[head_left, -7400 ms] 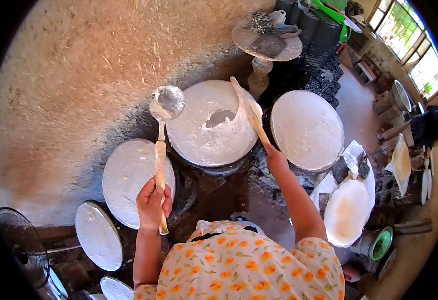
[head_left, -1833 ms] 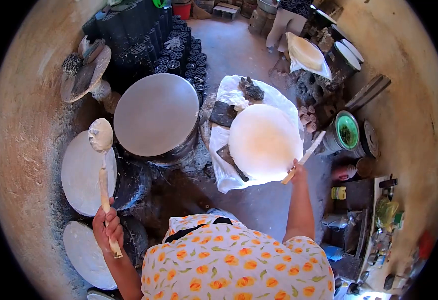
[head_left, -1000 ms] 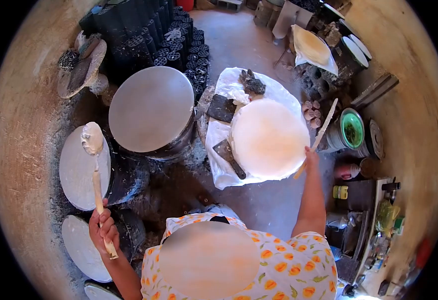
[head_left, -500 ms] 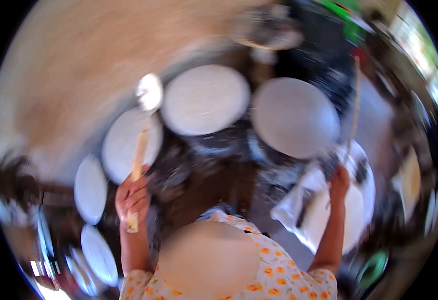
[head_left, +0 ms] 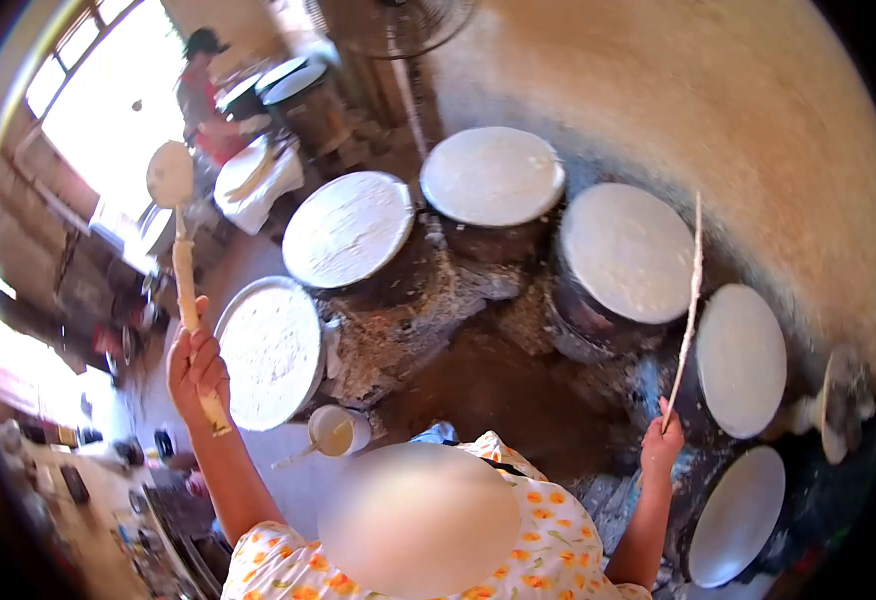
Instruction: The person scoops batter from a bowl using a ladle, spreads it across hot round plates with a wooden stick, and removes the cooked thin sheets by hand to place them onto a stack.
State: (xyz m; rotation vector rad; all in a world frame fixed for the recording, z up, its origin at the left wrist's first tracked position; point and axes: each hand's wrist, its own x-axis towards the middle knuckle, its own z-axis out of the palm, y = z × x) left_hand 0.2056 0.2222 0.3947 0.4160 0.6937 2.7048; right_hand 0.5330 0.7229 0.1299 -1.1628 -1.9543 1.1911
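Observation:
My left hand (head_left: 198, 370) is raised at the left, fingers wrapped round the wooden handle of a ladle (head_left: 184, 262). The ladle's round, pale head points up, above the floor. Nearest to that hand is a wide round pan (head_left: 221, 325) full of white, lumpy-looking stuff. On the right, my right hand (head_left: 662, 445) grips the lower end of a long thin stick (head_left: 693, 290), which stands nearly upright. The stick's upper part passes in front of a gap between two round white-topped pots (head_left: 626, 252), (head_left: 741, 360); touching cannot be told.
More white-topped pots (head_left: 493, 176), (head_left: 348, 228) curve round a sooty stove base (head_left: 398, 330). A small bucket (head_left: 356, 425) of yellowish liquid stands near my body. Far left, a person (head_left: 203, 100) works beside other pots. A fan (head_left: 388, 25) hangs at the top.
The view has swung round: the wall moved from left to right, and the pan, bucket and other person came into sight. Both hands keep hold of the ladle and stick.

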